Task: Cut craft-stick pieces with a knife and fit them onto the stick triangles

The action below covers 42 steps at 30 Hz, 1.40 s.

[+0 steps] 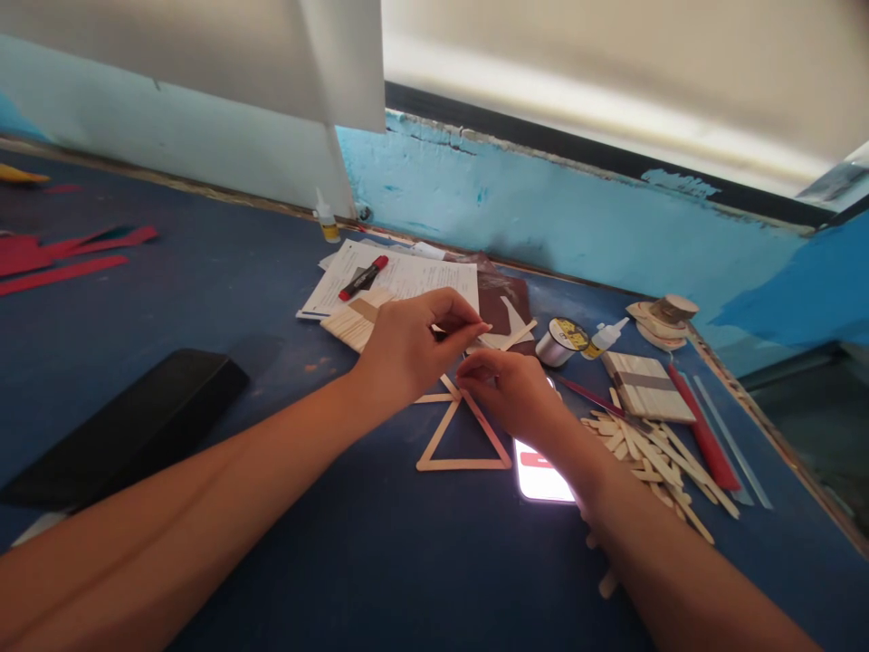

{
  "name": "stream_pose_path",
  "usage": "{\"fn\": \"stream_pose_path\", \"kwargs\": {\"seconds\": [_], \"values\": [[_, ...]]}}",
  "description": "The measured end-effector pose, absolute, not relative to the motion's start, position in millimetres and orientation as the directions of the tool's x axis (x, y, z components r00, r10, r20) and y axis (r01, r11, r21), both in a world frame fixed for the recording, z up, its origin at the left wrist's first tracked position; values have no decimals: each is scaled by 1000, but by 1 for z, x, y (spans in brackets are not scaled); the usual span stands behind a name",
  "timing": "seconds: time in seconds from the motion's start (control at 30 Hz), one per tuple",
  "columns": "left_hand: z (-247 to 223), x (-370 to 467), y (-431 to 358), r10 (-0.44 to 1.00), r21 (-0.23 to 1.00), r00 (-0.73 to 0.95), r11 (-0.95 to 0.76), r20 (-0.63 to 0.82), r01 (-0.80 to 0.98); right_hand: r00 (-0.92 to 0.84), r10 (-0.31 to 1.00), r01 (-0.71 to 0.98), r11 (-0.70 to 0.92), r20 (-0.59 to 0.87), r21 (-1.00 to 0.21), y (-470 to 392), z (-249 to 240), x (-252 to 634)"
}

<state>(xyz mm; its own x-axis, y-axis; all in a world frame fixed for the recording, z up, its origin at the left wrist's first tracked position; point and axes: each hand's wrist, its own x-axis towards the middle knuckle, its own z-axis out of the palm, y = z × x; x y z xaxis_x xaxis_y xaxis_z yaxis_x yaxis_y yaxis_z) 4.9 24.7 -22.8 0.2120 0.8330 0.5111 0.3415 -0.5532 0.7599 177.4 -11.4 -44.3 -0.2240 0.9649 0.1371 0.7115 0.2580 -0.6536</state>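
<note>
Several wooden craft sticks are joined into a triangle (462,465) lying on the blue table, with more sticks meeting at its top corner. Above that corner my left hand (414,344) is closed in a pinch, thumb against fingertip. Whatever it pinches is too small to make out. My right hand (509,389) is just below and to the right, its fingers pressed together close over the triangle's top corner, and I cannot tell what is in them. Partly under my right wrist lies a lit phone (543,480). A spool of thread or wire (562,342) stands beyond my right hand.
Loose craft sticks (652,462) and a banded stick bundle (648,387) lie right, beside a red strip (706,435). Glue bottles (606,337) (326,220), papers (421,276) and a marker (364,278) are toward the wall. A black case (128,426) sits left.
</note>
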Motion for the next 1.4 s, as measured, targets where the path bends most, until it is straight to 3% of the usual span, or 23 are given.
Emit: {"fn": "stream_pose_path", "kwargs": {"seconds": [0.77,1.4], "values": [[-27,5,27,823,740,260,-568,505,362,-284,950,659,291,129,-693,-14,-42,184],[-27,5,25,812,717,264,-584,521,381,-249,953,712,302,174,-634,-7,-46,180]]}}
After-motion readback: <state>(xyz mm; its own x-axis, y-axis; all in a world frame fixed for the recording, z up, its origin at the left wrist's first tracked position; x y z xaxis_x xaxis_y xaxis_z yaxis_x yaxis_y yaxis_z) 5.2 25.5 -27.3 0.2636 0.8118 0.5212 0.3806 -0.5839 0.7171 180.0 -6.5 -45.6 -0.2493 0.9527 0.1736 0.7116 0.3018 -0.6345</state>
